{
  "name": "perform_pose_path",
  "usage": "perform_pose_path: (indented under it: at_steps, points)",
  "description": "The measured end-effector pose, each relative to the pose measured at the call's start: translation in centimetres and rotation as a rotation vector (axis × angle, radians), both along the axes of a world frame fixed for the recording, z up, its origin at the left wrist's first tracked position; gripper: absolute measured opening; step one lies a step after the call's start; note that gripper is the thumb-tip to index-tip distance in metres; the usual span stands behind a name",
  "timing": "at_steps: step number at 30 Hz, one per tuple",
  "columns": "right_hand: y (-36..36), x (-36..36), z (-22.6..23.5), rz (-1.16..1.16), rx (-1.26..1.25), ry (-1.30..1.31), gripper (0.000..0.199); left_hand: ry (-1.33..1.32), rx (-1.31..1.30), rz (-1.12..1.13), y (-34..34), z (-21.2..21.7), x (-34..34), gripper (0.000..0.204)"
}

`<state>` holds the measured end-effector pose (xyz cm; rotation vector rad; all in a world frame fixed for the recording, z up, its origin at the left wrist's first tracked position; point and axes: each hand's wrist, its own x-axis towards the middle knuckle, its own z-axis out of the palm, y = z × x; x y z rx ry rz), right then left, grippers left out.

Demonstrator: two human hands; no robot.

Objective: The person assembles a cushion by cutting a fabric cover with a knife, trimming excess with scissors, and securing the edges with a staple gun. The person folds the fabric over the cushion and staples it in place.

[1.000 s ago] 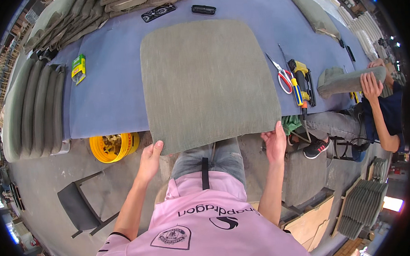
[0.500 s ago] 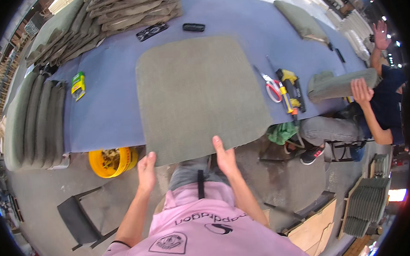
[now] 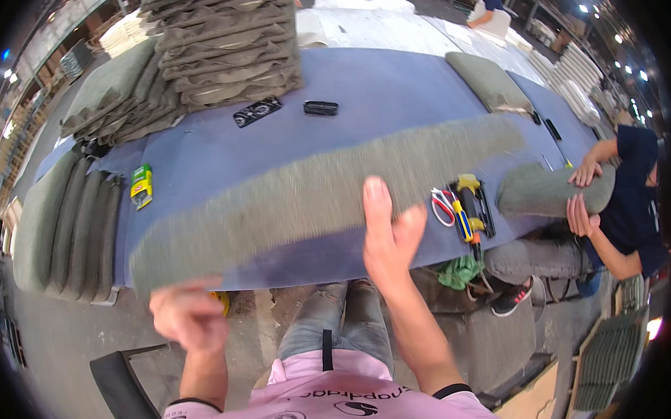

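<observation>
A grey-green fabric seat pad (image 3: pixel 290 200), smeared by motion, is tipped up so that it shows as a long slanting band over the table. My left hand (image 3: pixel 190 321), also blurred, closes at its lower left corner. My right hand (image 3: pixel 391 241) grips the near edge further right, thumb laid over the fabric and the other fingers partly hidden. To the right of the pad lie red-and-white-handled scissors (image 3: pixel 443 207), a yellow-and-blue screwdriver (image 3: pixel 462 219) and a yellow-and-black staple gun (image 3: pixel 477 203).
Folded grey-green covers (image 3: pixel 227 49) and upright pads (image 3: pixel 67 229) stand at the left of the blue table (image 3: pixel 375 80). A green-yellow packet (image 3: pixel 141 186) and two dark objects lie there. A co-worker (image 3: pixel 634 189) at the right holds a rolled pad (image 3: pixel 537 189). A black chair (image 3: pixel 126 383) stands low left.
The seat pad has gone from lying flat to tipped up and slanting. Both my hands moved, the left outward, the right up. The co-worker's raised hand has come down onto the rolled pad.
</observation>
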<state>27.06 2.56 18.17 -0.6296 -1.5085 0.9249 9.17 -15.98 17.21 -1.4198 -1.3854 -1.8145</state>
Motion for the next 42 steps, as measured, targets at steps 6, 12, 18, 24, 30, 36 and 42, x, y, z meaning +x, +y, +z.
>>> perform_pose_path:
  at_steps: [6, 12, 18, 24, 30, 36, 42]
  points:
    - [8.2, -9.1, 4.0, -0.218, 0.232, -0.011, 0.04, 0.621, 0.053, -0.045, 11.5, 12.2, -2.7, 0.018]
    - [12.1, -13.3, 4.3, -0.13, 0.133, -0.02, 0.053, 0.725, -0.917, 0.213, 24.7, 19.9, -8.6, 0.041]
    - [15.1, -14.0, 2.6, -0.131, 0.27, 0.192, 0.056, 0.538, -1.42, -0.218, 28.6, 18.1, -9.7, 0.064]
    - [12.6, -10.4, 3.2, 0.015, 0.345, 0.019, 0.038, 0.559, -1.193, -0.372, 27.0, 16.1, -10.6, 0.049]
    - [15.4, 7.5, -7.5, -0.194, 0.209, -0.478, 0.02, 0.587, -1.299, -0.28, 24.7, 17.5, -5.6, 0.047]
    - [23.1, 21.2, -18.3, -0.756, -0.34, -1.231, 0.058, 0.669, -1.102, -0.308, 22.7, 16.0, -4.3, 0.049]
    - [28.5, 30.1, -17.0, -0.489, -0.432, -1.155, 0.081, 0.756, -1.105, -0.209, 21.9, 16.1, -2.5, 0.057]
